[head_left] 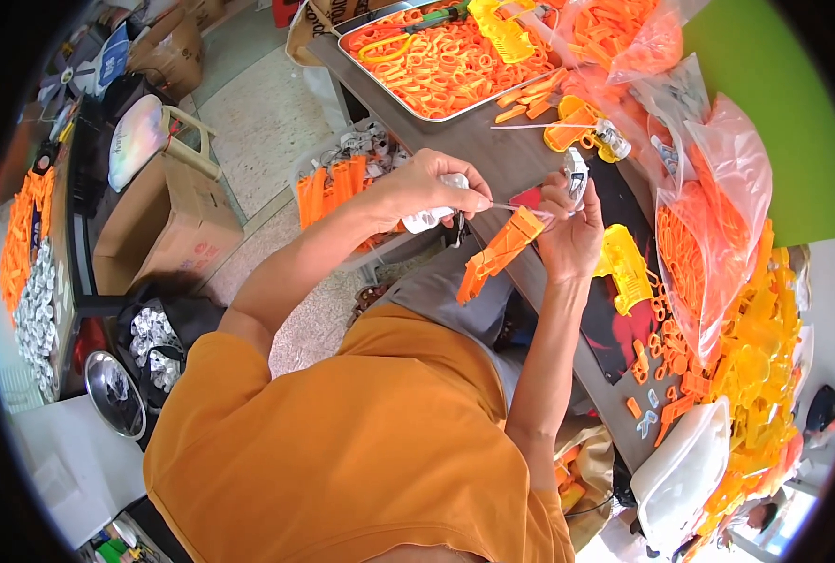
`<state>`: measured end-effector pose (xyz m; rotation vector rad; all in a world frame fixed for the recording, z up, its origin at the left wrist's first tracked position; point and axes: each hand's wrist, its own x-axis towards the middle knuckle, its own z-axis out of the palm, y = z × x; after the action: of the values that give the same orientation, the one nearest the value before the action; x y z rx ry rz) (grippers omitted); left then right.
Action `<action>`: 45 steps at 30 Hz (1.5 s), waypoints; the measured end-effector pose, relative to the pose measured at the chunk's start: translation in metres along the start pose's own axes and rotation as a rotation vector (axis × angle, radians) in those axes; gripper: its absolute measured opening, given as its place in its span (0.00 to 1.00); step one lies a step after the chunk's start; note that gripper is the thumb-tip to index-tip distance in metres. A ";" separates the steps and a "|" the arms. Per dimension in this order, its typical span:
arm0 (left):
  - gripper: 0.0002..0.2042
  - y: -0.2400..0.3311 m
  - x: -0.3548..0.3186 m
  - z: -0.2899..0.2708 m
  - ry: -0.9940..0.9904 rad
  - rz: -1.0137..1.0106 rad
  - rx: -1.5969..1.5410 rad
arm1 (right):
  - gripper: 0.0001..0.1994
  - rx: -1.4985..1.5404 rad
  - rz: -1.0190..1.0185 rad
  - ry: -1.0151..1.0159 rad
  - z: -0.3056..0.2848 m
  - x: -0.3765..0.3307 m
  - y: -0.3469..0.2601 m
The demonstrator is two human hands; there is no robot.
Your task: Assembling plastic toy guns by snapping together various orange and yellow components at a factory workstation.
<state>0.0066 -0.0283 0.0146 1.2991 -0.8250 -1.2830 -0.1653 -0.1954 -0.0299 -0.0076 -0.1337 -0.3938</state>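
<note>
My left hand is closed, with thumb and fingertips pinched at one end of a thin pale strip. A white plastic piece shows under its fingers. The strip runs across to my right hand, whose fingers are closed around a small white-and-black part pointing up. Between the hands, an orange plastic part hangs tilted against the right fingers; how it is held is partly hidden. A yellow shell lies right of my right hand, partly on a dark mat.
A metal tray of orange parts stands at the table's far end. Bags of orange pieces and a yellow heap line the right. A bin of orange and silver parts sits below left. A white tub stands near right.
</note>
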 end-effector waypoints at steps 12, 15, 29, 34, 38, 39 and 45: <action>0.10 0.009 0.002 -0.029 0.130 0.040 -0.222 | 0.17 -0.127 -0.151 0.044 -0.001 -0.003 -0.004; 0.13 0.014 0.002 -0.032 0.137 0.058 -0.205 | 0.17 -0.213 -0.149 0.035 0.001 -0.003 -0.006; 0.13 0.028 0.002 -0.035 0.201 0.111 -0.239 | 0.19 -1.030 -0.653 0.195 0.023 0.000 0.014; 0.14 0.028 0.006 -0.049 0.142 0.154 -0.233 | 0.20 -1.513 -0.901 0.189 0.029 -0.001 0.014; 0.13 0.032 0.005 -0.046 0.148 0.137 -0.245 | 0.19 -1.550 -0.974 0.246 0.031 -0.001 0.014; 0.13 0.034 0.004 -0.045 0.137 0.129 -0.242 | 0.19 -1.543 -0.941 0.256 0.032 -0.003 0.014; 0.12 0.037 0.009 -0.042 0.171 0.104 -0.214 | 0.18 -1.285 -0.833 0.206 0.039 -0.006 0.017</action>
<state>0.0558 -0.0348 0.0415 1.1616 -0.6093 -1.1281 -0.1688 -0.1760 0.0084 -1.2074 0.3562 -1.2524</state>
